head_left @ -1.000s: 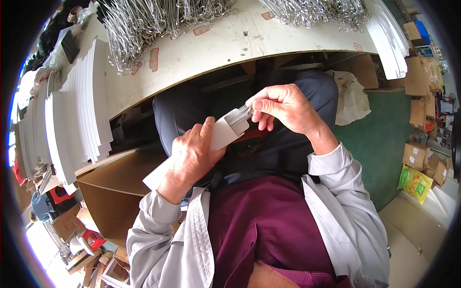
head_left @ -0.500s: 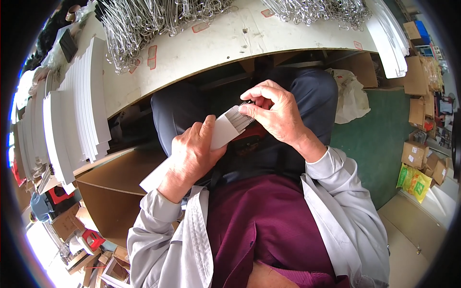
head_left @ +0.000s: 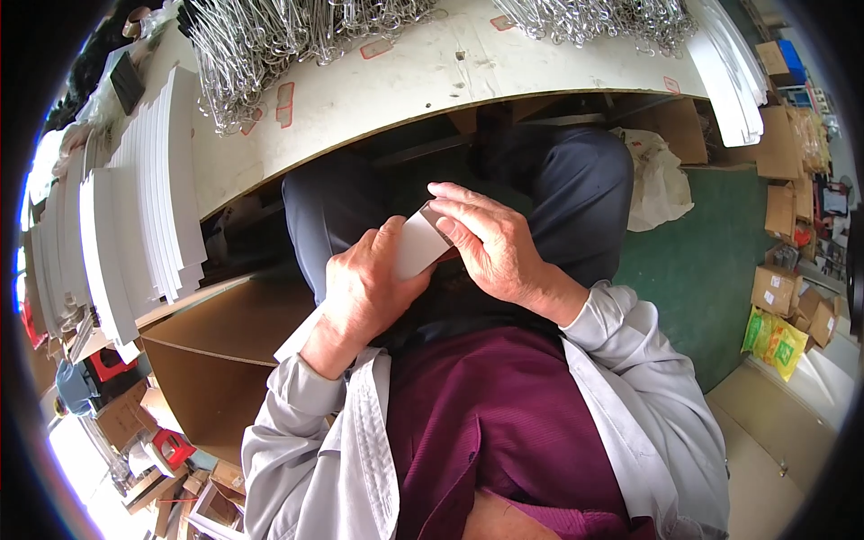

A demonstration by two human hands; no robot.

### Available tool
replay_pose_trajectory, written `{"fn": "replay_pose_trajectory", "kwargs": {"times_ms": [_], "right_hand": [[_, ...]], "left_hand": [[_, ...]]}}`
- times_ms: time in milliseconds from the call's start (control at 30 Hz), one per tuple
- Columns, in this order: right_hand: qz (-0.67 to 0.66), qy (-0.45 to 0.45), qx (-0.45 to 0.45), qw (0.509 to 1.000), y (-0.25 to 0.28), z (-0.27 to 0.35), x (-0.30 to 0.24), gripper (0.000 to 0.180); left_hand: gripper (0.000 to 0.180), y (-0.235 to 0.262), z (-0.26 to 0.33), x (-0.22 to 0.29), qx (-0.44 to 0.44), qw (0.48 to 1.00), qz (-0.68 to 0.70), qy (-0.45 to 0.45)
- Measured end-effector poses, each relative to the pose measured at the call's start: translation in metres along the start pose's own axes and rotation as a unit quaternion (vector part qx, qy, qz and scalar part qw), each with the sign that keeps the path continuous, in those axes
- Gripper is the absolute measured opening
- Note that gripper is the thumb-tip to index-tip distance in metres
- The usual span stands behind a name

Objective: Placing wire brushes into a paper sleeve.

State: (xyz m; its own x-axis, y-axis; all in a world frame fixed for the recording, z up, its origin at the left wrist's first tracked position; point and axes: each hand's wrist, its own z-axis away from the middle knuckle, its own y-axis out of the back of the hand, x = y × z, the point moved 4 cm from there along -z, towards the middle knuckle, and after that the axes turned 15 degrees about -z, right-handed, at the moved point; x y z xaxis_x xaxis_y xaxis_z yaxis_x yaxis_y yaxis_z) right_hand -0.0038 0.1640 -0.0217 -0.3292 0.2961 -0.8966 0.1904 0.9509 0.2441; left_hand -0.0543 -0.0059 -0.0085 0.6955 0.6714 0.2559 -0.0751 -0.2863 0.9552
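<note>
A long, narrow white cardboard box [head_left: 419, 247] lies slantwise over my lap. My left hand [head_left: 362, 286] is closed around it, fingers on the far side and thumb on the near side. The lower end of the box runs back along my left forearm. At its upper end my right hand [head_left: 493, 241] rests with fingers stretched out and thumb apart, touching the box mouth. A dark slit shows at that mouth; the contents are mostly hidden behind my right fingers.
On the white table [head_left: 378, 94] ahead lie heaps of looped wire pieces [head_left: 261, 54]. Flat white box blanks [head_left: 157, 193] are stacked at left, with more [head_left: 731, 81] at right. A large open carton [head_left: 211, 346] stands left of me. A plastic bag [head_left: 655, 180] lies right of my knee.
My right hand has moved from pinching the grey, bristly wire ends to lying against the box mouth. Those ends stuck out before and no longer show. My left hand keeps its hold.
</note>
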Motion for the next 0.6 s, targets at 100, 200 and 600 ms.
{"fn": "replay_pose_trajectory", "kwargs": {"times_ms": [100,200,600], "right_hand": [[-0.022,0.007,0.012,1.000,-0.001,0.004,-0.001,0.030],[-0.091,-0.080,0.003,0.993,-0.008,0.005,0.001,0.048],[0.011,-0.008,0.012,1.000,0.011,0.000,-0.005,0.035]], "left_hand": [[0.057,-0.001,0.000,0.002,-0.003,1.000,0.010,0.003],[0.057,-0.006,0.002,0.006,-0.012,0.999,0.042,0.010],[0.064,0.001,-0.002,-0.003,0.003,0.998,0.043,0.051]]}}
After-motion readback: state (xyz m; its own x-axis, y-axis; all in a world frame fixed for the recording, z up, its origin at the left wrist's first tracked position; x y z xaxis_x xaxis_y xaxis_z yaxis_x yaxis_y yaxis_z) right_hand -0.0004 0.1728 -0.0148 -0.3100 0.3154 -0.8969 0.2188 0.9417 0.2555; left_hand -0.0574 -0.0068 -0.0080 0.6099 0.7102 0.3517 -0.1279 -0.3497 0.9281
